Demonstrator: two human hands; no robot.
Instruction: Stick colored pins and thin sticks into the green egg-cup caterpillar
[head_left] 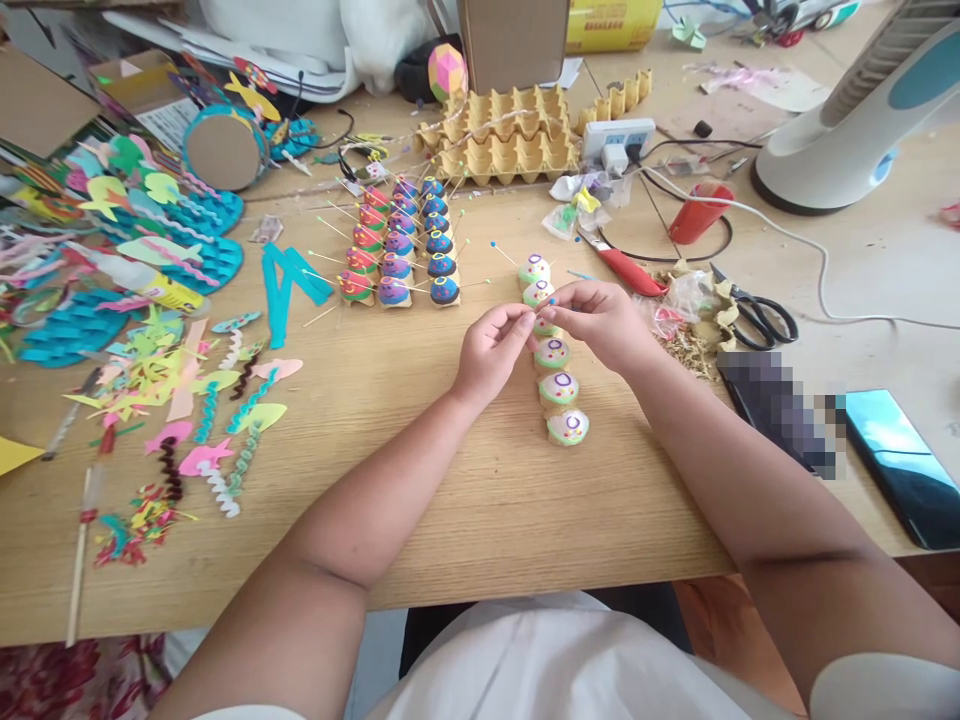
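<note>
A row of white-painted egg-carton cups (559, 388) with green rims, purple rings and small coloured dots runs toward me. The farthest cup (534, 268) carries thin sticks, one with a blue tip (493, 245). Over the row's far half, my left hand (489, 352) and my right hand (600, 318) meet fingertip to fingertip, both closed in a pinch. A small blue tip (552, 301) shows at the right fingers, apparently on a thin stick. What the left fingers grip is hidden, and the hands partly cover the cups beneath them.
Painted red, purple and blue cups (397, 262) with stick antennae stand left of centre. Paper fish on twisted stems (217, 455) lie at left. To the right are black scissors (761, 318), a red-handled tool (630, 270), phones (900, 460) and a cable (825, 270). Egg trays (510, 150) stand behind.
</note>
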